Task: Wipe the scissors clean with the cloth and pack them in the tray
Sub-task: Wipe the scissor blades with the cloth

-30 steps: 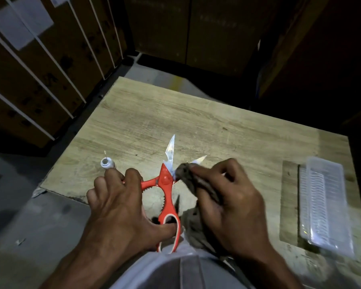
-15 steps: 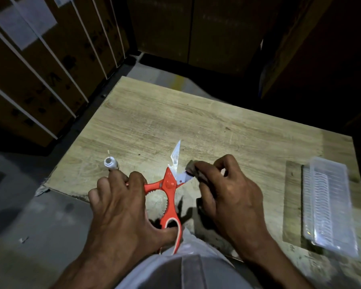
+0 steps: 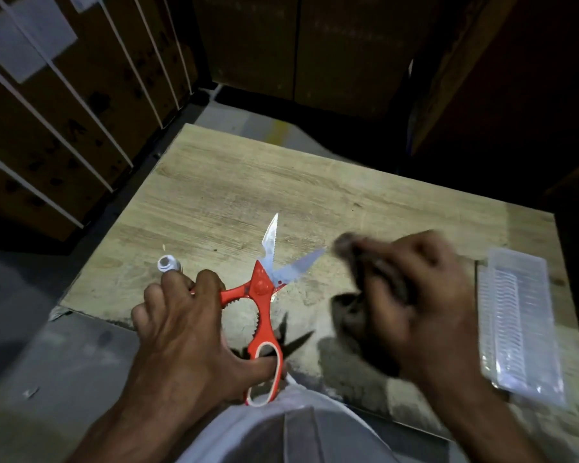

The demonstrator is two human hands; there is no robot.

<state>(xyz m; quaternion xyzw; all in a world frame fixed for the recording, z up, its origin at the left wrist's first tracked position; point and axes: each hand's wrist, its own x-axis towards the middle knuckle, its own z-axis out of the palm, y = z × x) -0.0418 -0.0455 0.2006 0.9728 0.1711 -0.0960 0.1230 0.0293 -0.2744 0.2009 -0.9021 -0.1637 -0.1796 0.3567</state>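
Red-handled scissors point(image 3: 263, 289) with steel blades spread apart are held above the wooden table point(image 3: 315, 202). My left hand point(image 3: 188, 339) grips both handles, thumb through the lower loop. My right hand point(image 3: 415, 295), blurred by motion, is closed around a dark brown cloth point(image 3: 355, 295) just right of the lower blade's tip, apart from it. A clear plastic tray point(image 3: 518, 322) lies on the table at the far right, beyond my right hand.
A small white cap-like object point(image 3: 168, 264) stands on the table beside my left fingers. Strapped cardboard boxes point(image 3: 64, 111) stack up at the left and dark boxes at the back. The table's left edge drops to a grey floor.
My right hand has slid the cloth outward along the lower blade and off its tip, to the right. That blade is now fully bare. My left hand has kept the scissors in place.
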